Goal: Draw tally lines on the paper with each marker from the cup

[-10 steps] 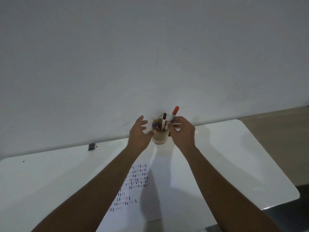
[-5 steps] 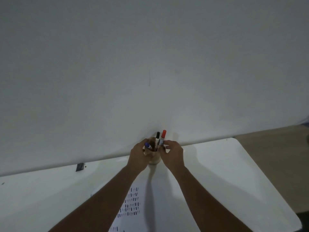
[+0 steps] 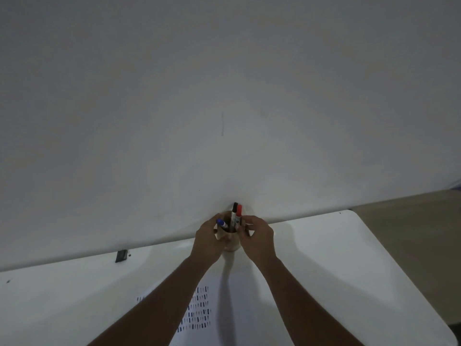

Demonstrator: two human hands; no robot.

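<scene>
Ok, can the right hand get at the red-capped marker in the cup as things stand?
Probably yes. The right hand is already at the cup, fingertips beside the red-capped marker, whose cap stands clear above the rim. The black-capped marker crowds it closely.

Plain wall, white table, tan floor

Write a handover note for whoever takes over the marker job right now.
Left hand: wrapped around the left side of the cup, steadying it.
Right hand: at the cup's right rim, fingertips on the red-capped marker; whether the grip is closed is unclear.
Cup stands at the table's far edge by the wall, holding the red-capped, black-capped and blue-capped markers.
Paper lies nearer, between the forearms.
Done: rows of tally lines already on the paper.
Left: which markers remain unused cannot be told.
</scene>
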